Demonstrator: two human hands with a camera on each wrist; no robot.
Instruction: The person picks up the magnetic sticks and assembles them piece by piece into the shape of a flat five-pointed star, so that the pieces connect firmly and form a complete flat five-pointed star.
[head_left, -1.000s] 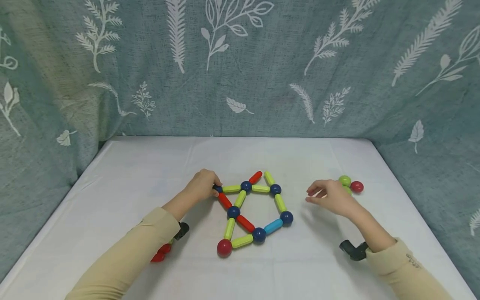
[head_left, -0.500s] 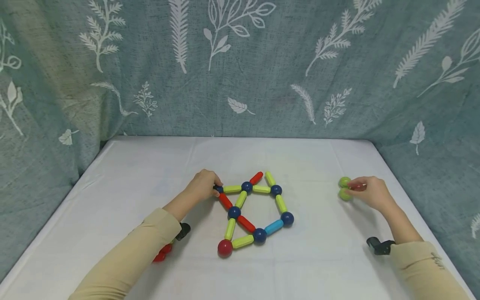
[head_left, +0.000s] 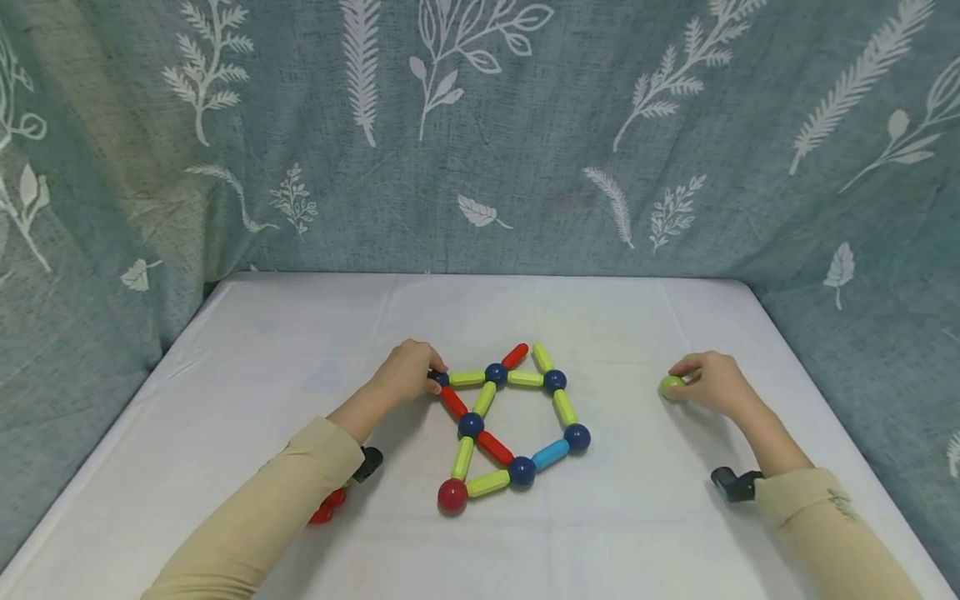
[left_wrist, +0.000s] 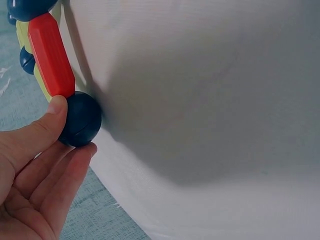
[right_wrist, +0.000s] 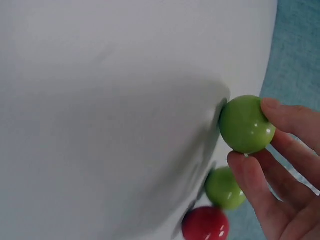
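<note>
My left hand (head_left: 405, 371) pinches the dark blue ball (left_wrist: 83, 119) at the left corner of a flat figure of sticks and balls. A red stick (left_wrist: 52, 55) and a yellow-green stick (head_left: 467, 378) meet at that ball. My right hand (head_left: 716, 385) holds a green ball (right_wrist: 247, 124) between thumb and fingers, at the right of the table. Beside it in the right wrist view are a second green ball (right_wrist: 225, 188) and a red ball (right_wrist: 205, 224), which my hand hides in the head view.
The figure's red ball (head_left: 452, 497) lies at its front, and a blue stick (head_left: 551, 455) on its right side. Red pieces (head_left: 327, 507) lie partly behind my left forearm. A patterned curtain (head_left: 480, 150) hangs behind the white table (head_left: 300, 317).
My right hand moved right to the loose balls, then slightly back left, and now holds a green ball. My left hand stays on its blue ball.
</note>
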